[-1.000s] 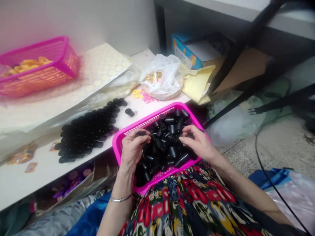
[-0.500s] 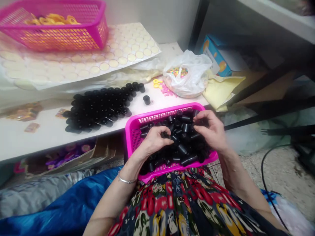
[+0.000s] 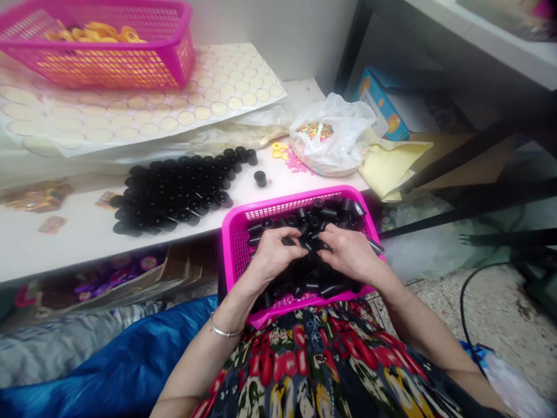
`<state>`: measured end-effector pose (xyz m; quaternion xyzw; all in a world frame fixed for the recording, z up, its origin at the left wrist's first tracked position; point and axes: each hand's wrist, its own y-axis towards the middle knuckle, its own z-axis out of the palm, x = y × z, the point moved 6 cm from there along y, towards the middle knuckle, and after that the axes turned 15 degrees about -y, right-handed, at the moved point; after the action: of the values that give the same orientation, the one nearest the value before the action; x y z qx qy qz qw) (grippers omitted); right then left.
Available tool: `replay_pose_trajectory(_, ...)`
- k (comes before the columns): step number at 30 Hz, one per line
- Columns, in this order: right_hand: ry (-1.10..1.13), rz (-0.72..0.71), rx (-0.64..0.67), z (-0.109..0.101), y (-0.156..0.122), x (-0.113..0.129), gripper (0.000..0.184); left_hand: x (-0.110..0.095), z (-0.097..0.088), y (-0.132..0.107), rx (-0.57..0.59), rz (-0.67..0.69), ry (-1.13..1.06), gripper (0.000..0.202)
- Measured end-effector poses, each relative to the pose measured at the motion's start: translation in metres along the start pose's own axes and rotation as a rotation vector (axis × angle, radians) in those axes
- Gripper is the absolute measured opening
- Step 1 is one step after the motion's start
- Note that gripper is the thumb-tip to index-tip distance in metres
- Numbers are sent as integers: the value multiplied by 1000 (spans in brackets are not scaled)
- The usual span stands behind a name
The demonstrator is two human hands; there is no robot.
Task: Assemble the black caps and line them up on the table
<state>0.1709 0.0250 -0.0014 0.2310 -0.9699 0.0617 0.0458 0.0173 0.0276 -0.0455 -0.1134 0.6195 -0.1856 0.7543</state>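
A pink plastic basket [image 3: 231, 247] full of loose black plastic cylinders [image 3: 328, 213] rests at my lap against the table edge. My left hand [image 3: 278, 249] is over its middle, thumb and fingers closed around a small black cylinder that is mostly hidden. Close beside it on the right, my right hand [image 3: 346, 251] has its fingers bent together on another black cylinder, its shape largely covered. The fingertips of both hands nearly meet above the pile. On the white table, many black cylinders stand upright in a tight group [image 3: 174, 188], and a single black cylinder [image 3: 260, 178] stands apart.
Behind is a pink basket [image 3: 180, 64] of yellow parts on a sheet of round stickers [image 3: 202, 113]. A white plastic bag [image 3: 343, 133] with colourful beads, pink beads [image 3: 297, 161] and a yellow envelope [image 3: 389, 165] lie to the right. A dark metal shelf frame [image 3: 452, 157] slants at right.
My right hand has moved left, from the basket's right side to beside my left hand. The left hand has stayed nearly in place, and the view has shifted slightly.
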Motion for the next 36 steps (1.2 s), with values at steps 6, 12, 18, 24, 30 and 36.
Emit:
replay_pose_trajectory(6, 866, 44, -383, -21, 0, -4, 19, 3, 28, -5, 208, -180, -645, 39)
replay_pose_trajectory(12, 1044, 143, -458, -16, 6, 2, 20, 5, 25, -2, 113, -175, -853, 28)
replay_pose_trajectory(18, 1594, 303, -558, -1, 18, -6, 31, 2, 16, -2, -14, -88, -727, 26)
replay_pose_trajectory(24, 1600, 407, -568, 9, 23, -6, 36, -1, 22, -6, -47, 4, -698, 24)
replay_pose_trajectory(30, 1621, 435, -579, 14, 23, -6, 35, -1, 19, -5, -46, 45, -639, 25)
replay_pose_trajectory(36, 1386, 445, -584, 20, 21, -5, 36, -1, 20, -5, -77, 76, -617, 26)
